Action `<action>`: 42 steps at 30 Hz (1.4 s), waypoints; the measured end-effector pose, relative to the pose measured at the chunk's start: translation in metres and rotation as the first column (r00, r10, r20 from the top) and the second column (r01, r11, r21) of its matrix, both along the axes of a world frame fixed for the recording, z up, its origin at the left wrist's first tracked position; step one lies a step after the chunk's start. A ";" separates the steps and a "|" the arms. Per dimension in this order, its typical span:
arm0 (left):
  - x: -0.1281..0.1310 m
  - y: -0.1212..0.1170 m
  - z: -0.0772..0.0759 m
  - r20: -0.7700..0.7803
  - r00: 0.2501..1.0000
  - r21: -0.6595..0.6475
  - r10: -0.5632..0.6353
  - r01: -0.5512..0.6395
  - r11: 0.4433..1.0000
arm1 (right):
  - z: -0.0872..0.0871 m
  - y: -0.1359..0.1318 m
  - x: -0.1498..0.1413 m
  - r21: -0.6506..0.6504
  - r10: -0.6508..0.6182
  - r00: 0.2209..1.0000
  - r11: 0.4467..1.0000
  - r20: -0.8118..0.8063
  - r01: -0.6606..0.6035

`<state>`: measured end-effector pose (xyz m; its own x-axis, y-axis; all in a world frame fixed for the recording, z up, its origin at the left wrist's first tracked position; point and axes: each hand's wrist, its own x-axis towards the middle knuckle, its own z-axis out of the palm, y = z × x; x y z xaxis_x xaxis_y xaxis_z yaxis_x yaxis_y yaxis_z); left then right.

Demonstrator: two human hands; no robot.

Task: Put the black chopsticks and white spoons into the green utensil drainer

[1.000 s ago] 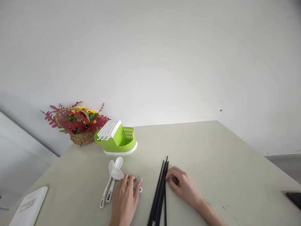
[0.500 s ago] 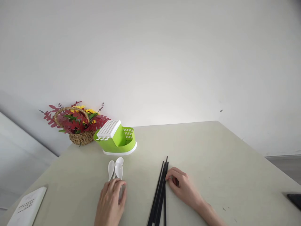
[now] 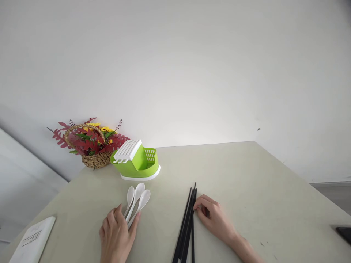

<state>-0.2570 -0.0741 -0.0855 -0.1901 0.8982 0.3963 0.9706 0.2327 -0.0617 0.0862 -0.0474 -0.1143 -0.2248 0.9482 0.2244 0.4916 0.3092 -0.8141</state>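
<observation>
Three white spoons [image 3: 139, 201] lie fanned out on the table, bowls pointing away from me. My left hand [image 3: 117, 230] is closed round their handles, thumb on the right and fingers on the left; the handle ends are hidden. To the right lies a bundle of several black chopsticks [image 3: 187, 226], thin tips away from me. My right hand [image 3: 210, 213] rests beside them with curled fingers, its fingertips pinched at the rightmost chopstick. Beyond the spoons stands a green and white cutlery holder [image 3: 128, 168] with a slotted top and an open basket.
A wicker basket of red and yellow flowers [image 3: 95, 159] stands behind the holder, near the wall. At the left front edge lies a white box-like object with dark marks [image 3: 33, 239]. A dark flat object [image 3: 344, 233] shows at the right edge of the table [image 3: 246, 182].
My left hand has shifted left and wrapped round the spoon handles. The spoon bowls have fanned out, the nearest one swinging right. My right hand and the chopsticks have stayed put.
</observation>
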 end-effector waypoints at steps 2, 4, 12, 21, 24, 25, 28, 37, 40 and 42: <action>0.000 0.002 0.004 -0.009 1.000 -0.040 0.027 -0.027 0.999 | 0.000 0.000 0.000 -0.005 -0.003 1.000 1.000 0.001 0.003; 0.001 0.003 0.007 -0.020 0.999 -0.076 0.043 -0.045 0.996 | 0.000 -0.001 0.000 -0.014 0.002 1.000 1.000 -0.003 -0.002; 0.002 0.009 0.004 0.010 1.000 -0.123 -0.008 0.009 0.992 | 0.000 0.000 0.000 -0.023 0.014 1.000 1.000 -0.021 -0.014; 0.004 0.009 0.003 -0.120 0.985 -0.088 -0.121 0.110 0.990 | 0.002 -0.001 0.000 -0.021 0.006 1.000 1.000 -0.012 -0.006; 0.005 0.008 0.003 -0.157 0.976 -0.064 -0.153 0.145 0.987 | 0.002 0.000 0.000 -0.027 0.008 1.000 1.000 -0.019 -0.009; 0.005 0.008 0.003 -0.154 0.973 -0.047 -0.169 0.163 0.985 | 0.002 0.000 0.000 -0.028 0.010 1.000 1.000 -0.021 -0.010; 0.005 0.006 0.001 -0.100 0.968 0.003 -0.232 0.233 0.972 | 0.001 0.000 0.000 -0.030 0.007 1.000 1.000 -0.027 -0.008; 0.075 -0.006 0.010 0.257 0.833 0.133 -0.490 0.472 0.872 | 0.004 0.002 0.001 -0.074 -0.010 0.990 0.997 -0.144 0.000; 0.115 -0.012 0.016 0.301 0.774 0.107 -0.557 0.554 0.826 | 0.004 0.008 0.008 -0.132 -0.122 0.970 0.987 -0.212 0.095; 0.138 -0.016 0.019 0.310 0.755 0.065 -0.578 0.590 0.805 | 0.002 0.015 0.018 -0.184 -0.231 0.934 0.965 -0.272 0.185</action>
<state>-0.1186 -0.0897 -0.0662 0.2729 0.8858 0.3753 0.8875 -0.3824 0.2571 0.1042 -0.0325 -0.1122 0.0341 0.9945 0.0987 0.2686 0.0860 -0.9594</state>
